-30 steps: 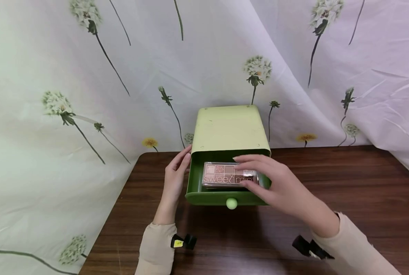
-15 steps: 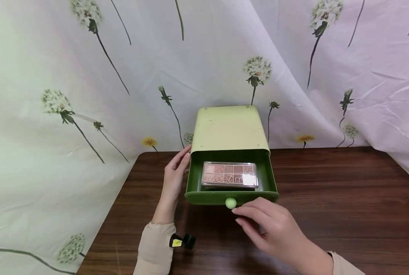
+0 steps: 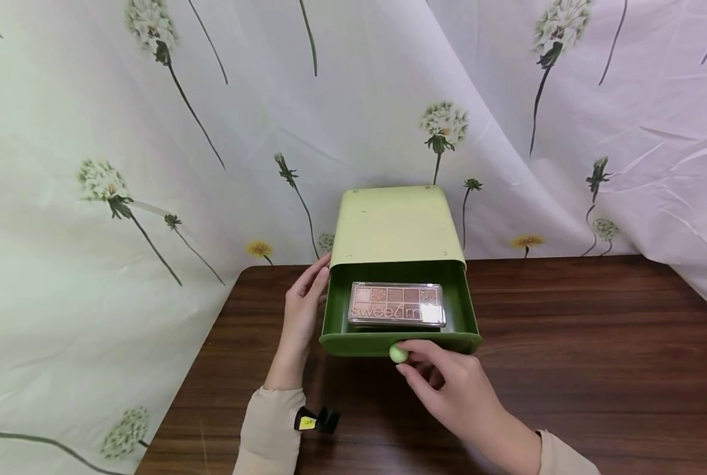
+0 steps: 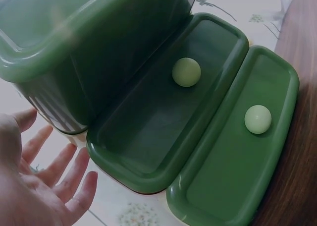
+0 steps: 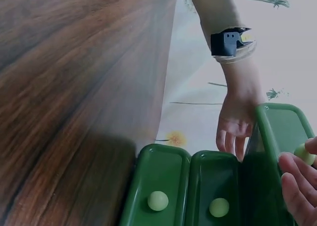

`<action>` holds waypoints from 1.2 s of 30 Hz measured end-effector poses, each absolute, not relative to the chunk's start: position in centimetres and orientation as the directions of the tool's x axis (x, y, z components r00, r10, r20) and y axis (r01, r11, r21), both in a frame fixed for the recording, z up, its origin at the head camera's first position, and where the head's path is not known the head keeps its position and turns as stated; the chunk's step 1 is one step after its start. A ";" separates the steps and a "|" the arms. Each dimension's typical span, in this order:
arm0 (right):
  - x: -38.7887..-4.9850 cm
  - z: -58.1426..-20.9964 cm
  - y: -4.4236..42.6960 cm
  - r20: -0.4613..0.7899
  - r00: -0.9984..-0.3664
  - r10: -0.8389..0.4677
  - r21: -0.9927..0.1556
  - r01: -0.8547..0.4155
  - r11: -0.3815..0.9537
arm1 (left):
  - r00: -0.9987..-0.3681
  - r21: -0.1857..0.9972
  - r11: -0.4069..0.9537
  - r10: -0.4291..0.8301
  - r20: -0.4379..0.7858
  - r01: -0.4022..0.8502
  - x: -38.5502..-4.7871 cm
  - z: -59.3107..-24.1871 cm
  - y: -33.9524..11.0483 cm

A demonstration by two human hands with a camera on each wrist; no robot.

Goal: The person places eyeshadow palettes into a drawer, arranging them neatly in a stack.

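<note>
A pale green drawer cabinet (image 3: 397, 221) stands on the table with its dark green top drawer (image 3: 359, 344) pulled out. Inside lies an eyeshadow palette (image 3: 396, 305) with a clear lid. My right hand (image 3: 457, 389) pinches the round light green drawer knob (image 3: 397, 353) between thumb and index finger; the knob (image 5: 303, 154) also shows between the fingers in the right wrist view. My left hand (image 3: 301, 310) rests against the cabinet's left side. Its fingers (image 4: 59, 169) look relaxed, lightly bent, in the left wrist view.
Below the pulled-out drawer, a middle drawer (image 4: 148, 132) and a bottom drawer (image 4: 228, 161) are closed, each with a round knob. The dark wooden table (image 3: 585, 356) extends to the right. A flower-printed cloth (image 3: 222, 132) hangs behind it.
My right hand has left the palette, come down toward the front of the drawer and taken the knob. The drawer and the left hand have stayed put.
</note>
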State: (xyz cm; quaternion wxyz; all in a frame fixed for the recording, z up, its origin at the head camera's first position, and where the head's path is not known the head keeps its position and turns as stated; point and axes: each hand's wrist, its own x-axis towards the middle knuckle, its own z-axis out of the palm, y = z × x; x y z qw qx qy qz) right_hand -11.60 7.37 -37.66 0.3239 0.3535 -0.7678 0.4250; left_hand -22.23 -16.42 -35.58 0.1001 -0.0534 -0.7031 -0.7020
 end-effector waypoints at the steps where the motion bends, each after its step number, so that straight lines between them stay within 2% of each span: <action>1: -11.7 -37.6 7.3 0.800 -0.541 -0.261 -0.428 -0.818 0.385 | -0.974 0.976 0.009 -0.066 0.216 0.215 -22.2 -35.6 -16.4; 14: -12.5 -37.1 7.3 0.823 -0.518 -0.234 -0.417 -0.830 0.371 | -0.974 0.976 0.017 -0.065 0.216 0.215 -22.1 -35.6 -16.4; 28: -14.3 -36.1 7.3 0.792 -0.577 -0.199 -0.475 -0.787 0.394 | -0.977 0.979 -0.007 -0.065 0.203 0.204 -22.1 -35.5 -16.3; 36: -15.5 -36.0 7.4 0.783 -0.595 -0.182 -0.470 -0.757 0.455 | -0.980 0.981 -0.026 -0.064 0.189 0.191 -21.9 -35.4 -16.3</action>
